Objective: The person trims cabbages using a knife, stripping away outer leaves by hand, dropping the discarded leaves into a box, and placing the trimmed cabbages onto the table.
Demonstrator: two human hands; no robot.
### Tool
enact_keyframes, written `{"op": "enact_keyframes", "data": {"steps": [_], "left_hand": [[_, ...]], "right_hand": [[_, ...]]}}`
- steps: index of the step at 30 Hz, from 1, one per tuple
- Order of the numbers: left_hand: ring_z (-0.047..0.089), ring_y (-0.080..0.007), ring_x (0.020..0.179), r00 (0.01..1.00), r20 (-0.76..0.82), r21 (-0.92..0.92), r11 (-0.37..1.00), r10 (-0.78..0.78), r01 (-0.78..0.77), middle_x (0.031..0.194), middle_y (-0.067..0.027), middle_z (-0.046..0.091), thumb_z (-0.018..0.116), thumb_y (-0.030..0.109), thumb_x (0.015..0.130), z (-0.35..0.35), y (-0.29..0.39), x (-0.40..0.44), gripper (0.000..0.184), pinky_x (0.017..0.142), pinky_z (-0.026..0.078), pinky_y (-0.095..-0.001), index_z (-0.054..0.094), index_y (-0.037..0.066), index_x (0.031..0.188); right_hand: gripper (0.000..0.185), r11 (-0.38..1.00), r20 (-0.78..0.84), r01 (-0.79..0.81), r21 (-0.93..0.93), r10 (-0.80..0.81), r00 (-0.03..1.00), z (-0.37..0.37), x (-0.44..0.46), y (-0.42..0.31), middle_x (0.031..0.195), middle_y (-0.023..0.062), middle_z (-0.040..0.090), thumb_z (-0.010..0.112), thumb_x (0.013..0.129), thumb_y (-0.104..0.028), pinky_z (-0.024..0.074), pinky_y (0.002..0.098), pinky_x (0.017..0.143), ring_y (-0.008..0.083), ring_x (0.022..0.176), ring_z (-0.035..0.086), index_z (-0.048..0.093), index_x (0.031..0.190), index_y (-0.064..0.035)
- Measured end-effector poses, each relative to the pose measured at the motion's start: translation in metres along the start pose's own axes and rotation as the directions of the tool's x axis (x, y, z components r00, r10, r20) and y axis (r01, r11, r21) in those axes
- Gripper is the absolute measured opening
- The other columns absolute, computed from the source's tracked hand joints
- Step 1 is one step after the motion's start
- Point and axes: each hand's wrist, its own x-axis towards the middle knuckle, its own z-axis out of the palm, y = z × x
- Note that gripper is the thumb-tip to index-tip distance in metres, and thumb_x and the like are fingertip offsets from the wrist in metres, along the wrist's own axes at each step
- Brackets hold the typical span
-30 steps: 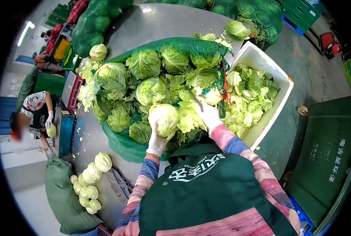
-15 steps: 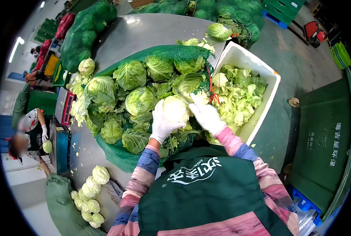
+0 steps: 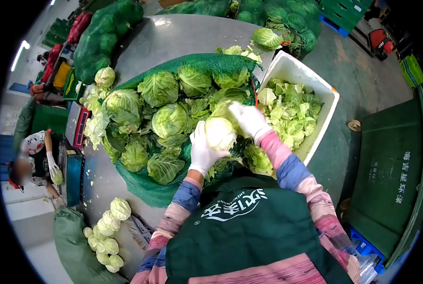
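Observation:
A pale, trimmed cabbage head (image 3: 220, 134) rests in my gloved left hand (image 3: 202, 150), whose fingers and thumb wrap round its left and lower sides. My gloved right hand (image 3: 250, 120) is curled at the cabbage's upper right, its fingers closed on a light green cabbage leaf (image 3: 224, 109) partly lifted from the head. Beneath both hands lies an opened green mesh sack (image 3: 140, 189) filled with cabbages in their outer leaves, one whole cabbage (image 3: 169, 120) just left of my left hand.
A white foam box (image 3: 326, 102) holding loose leaves stands right of the sack. Several trimmed cabbages (image 3: 108, 222) lie at the table's (image 3: 183, 35) lower left. Across the left side, a co-worker's gloved hand (image 3: 53, 166) holds a cabbage. A large green bin (image 3: 387, 175) stands at right.
My right hand has curled its fingers and moved up, with a leaf lifting from the cabbage. The left hand and cabbage have shifted slightly right. A loose leaf piece now shows below my right wrist.

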Motion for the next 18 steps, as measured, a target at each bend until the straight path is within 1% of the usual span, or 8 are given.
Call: {"op": "enact_keyframes", "data": {"steps": [5, 7, 8, 9, 10, 12, 16, 18], "left_hand": [[0.039, -0.0387, 0.127, 0.994, 0.013, -0.170, 0.979, -0.108, 0.109, 0.135, -0.0224, 0.040, 0.096, 0.025, 0.043, -0.015, -0.031, -0.023, 0.128, 0.110, 0.034, -0.0414, 0.024, -0.001, 0.145], [0.041, -0.0386, 0.125, 0.985, 0.011, -0.267, 0.948, -0.174, 0.171, 0.134, -0.0212, 0.041, 0.096, 0.025, 0.043, -0.019, -0.042, -0.026, 0.129, 0.108, 0.036, -0.0415, 0.022, 0.001, 0.147], [0.041, -0.0367, 0.126, 0.986, 0.055, -0.300, 0.939, -0.160, 0.169, 0.135, -0.0212, 0.041, 0.095, 0.025, 0.045, -0.019, -0.048, -0.023, 0.128, 0.108, 0.036, -0.0407, 0.022, 0.000, 0.147], [0.042, -0.0349, 0.127, 0.985, 0.099, -0.333, 0.928, -0.141, 0.166, 0.136, -0.0212, 0.042, 0.095, 0.026, 0.046, -0.019, -0.050, -0.018, 0.127, 0.108, 0.036, -0.0400, 0.022, -0.001, 0.147], [0.043, -0.0348, 0.125, 0.980, 0.131, -0.263, 0.948, -0.149, 0.179, 0.135, -0.0214, 0.042, 0.095, 0.026, 0.047, -0.026, -0.037, -0.011, 0.128, 0.108, 0.036, -0.0398, 0.021, -0.001, 0.147], [0.043, -0.0364, 0.124, 0.980, 0.148, -0.206, 0.965, -0.131, 0.161, 0.134, -0.0222, 0.042, 0.095, 0.025, 0.045, -0.025, -0.029, -0.003, 0.129, 0.107, 0.036, -0.0413, 0.019, 0.000, 0.148], [0.043, -0.0401, 0.121, 0.981, 0.060, -0.073, 0.979, -0.186, 0.190, 0.137, -0.0239, 0.036, 0.095, 0.026, 0.046, -0.019, -0.024, -0.014, 0.132, 0.107, 0.035, -0.0446, 0.015, 0.000, 0.148], [0.040, -0.0420, 0.124, 0.914, -0.067, -0.162, 0.908, -0.401, 0.386, 0.143, -0.0229, 0.028, 0.093, 0.031, 0.054, 0.000, -0.036, -0.032, 0.128, 0.101, 0.040, -0.0498, 0.012, 0.001, 0.149]], "right_hand": [[0.052, 0.973, -0.191, -0.230, 0.015, 0.229, 0.954, -0.010, -0.009, 0.088, 0.102, 0.0221, 0.067, 0.039, 0.100, -0.044, 0.0515, 0.0426, 0.079, 0.0354, 0.089, 0.067, 0.060, 0.124, -0.0025], [0.056, 0.937, -0.213, -0.264, -0.230, 0.217, 0.953, -0.014, -0.016, 0.083, 0.093, 0.0227, 0.068, 0.040, 0.100, -0.042, 0.0529, 0.0424, 0.072, 0.0366, 0.080, 0.067, 0.044, 0.139, -0.0028], [0.069, 0.904, -0.175, -0.308, -0.297, 0.265, 0.948, -0.011, -0.018, 0.078, 0.083, 0.0200, 0.069, 0.039, 0.100, -0.045, 0.0539, 0.0406, 0.065, 0.0348, 0.069, 0.068, 0.017, 0.151, -0.0049], [0.079, 0.967, -0.152, -0.226, -0.121, 0.207, 0.966, -0.016, -0.025, 0.048, 0.079, 0.0142, 0.070, 0.042, 0.099, -0.047, 0.0559, 0.0372, 0.065, 0.0313, 0.064, 0.068, -0.002, 0.153, -0.0097], [0.081, 0.927, 0.018, -0.240, 0.289, 0.246, 0.969, -0.036, -0.040, -0.004, 0.089, 0.0141, 0.071, 0.048, 0.096, -0.050, 0.0568, 0.0367, 0.073, 0.0300, 0.072, 0.069, 0.003, 0.154, -0.0145], [0.087, 0.994, -0.186, 0.093, 0.052, -0.082, 0.979, 0.010, -0.033, -0.004, 0.126, 0.0242, 0.057, 0.053, 0.088, -0.059, 0.0522, 0.0391, 0.089, 0.0337, 0.101, 0.065, 0.011, 0.153, -0.0180], [0.070, 0.994, -0.167, 0.105, -0.040, -0.110, 0.980, 0.056, -0.025, -0.001, 0.125, 0.0201, 0.058, 0.063, 0.083, -0.055, 0.0469, 0.0368, 0.094, 0.0308, 0.109, 0.060, 0.050, 0.136, -0.0114], [0.054, 0.839, 0.072, -0.054, 0.541, 0.017, 0.997, 0.057, -0.019, 0.002, 0.113, 0.0141, 0.061, 0.072, 0.081, -0.042, 0.0452, 0.0326, 0.091, 0.0245, 0.103, 0.059, 0.061, 0.120, -0.0065]]}}
